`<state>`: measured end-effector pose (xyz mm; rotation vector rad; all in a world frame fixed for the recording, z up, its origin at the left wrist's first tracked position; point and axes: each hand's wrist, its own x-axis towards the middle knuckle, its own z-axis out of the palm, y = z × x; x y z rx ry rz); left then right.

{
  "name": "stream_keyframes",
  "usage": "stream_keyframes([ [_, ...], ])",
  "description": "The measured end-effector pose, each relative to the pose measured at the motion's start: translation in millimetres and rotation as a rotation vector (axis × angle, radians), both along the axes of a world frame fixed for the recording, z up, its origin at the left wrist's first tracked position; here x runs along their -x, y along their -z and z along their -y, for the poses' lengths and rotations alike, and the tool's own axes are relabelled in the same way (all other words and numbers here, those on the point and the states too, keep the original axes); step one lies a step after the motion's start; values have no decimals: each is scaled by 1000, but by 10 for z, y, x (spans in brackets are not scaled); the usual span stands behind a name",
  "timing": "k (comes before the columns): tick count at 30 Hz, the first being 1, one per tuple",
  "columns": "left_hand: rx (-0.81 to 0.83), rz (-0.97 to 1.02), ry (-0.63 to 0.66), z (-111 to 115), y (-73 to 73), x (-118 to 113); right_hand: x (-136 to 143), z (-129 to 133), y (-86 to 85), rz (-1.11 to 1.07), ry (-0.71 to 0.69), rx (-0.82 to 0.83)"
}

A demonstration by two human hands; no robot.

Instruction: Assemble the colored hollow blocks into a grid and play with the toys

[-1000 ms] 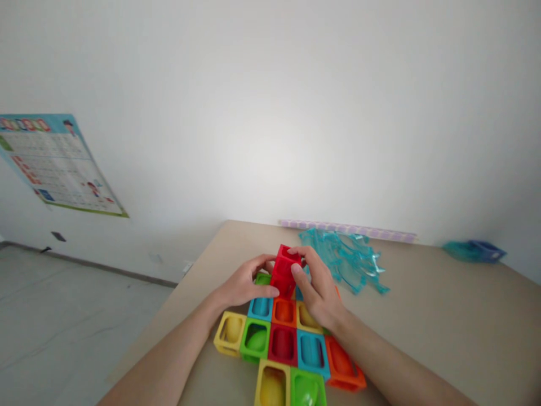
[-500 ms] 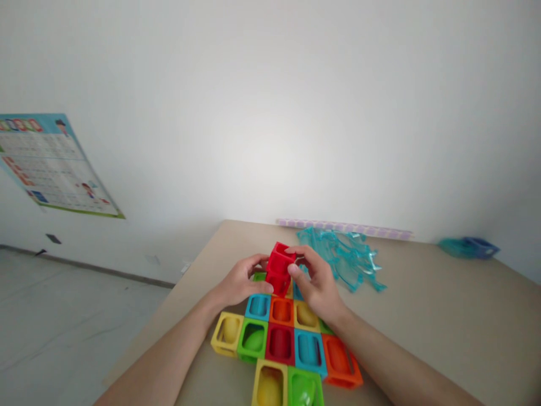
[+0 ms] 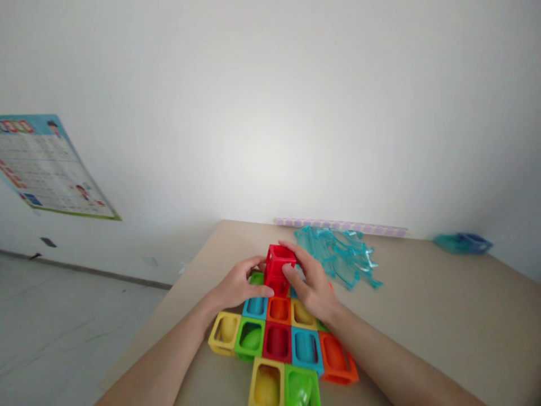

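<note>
A flat layer of hollow coloured cubes [image 3: 279, 345] lies on the beige table [image 3: 422, 327]: yellow, green, red, blue and orange cells joined side by side. At its far end both hands grip one red hollow cube [image 3: 279, 268] that stands upright on top of the layer. My left hand [image 3: 239, 285] holds its left side with the thumb along the base. My right hand [image 3: 308, 285] clasps its right side, fingers over the top edge, and hides some cubes beneath it.
A pile of clear turquoise plastic pieces [image 3: 338, 256] lies just behind the hands. A pale purple strip [image 3: 342, 226] runs along the wall edge. A blue-teal object [image 3: 462, 242] sits far right. The table's left edge drops to the floor; a poster [image 3: 46, 169] hangs on the wall.
The red cube has turned from tilted to upright and come down onto the cube layer, both hands staying on it. The view has drifted slightly.
</note>
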<state>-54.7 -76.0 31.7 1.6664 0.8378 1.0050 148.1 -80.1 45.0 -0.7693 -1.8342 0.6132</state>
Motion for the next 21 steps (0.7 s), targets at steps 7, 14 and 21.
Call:
stream_keyframes([
  [7, -11, -15, 12, -15, 5, 6, 20, 21, -27, 82, 37, -66],
  [14, 106, -103, 225, -53, -81, 211, 47, 55, -29, 187, -56, -58],
  [21, 94, -285, 381, -2, -178, 365, 39, 54, -20, 200, -64, -92],
])
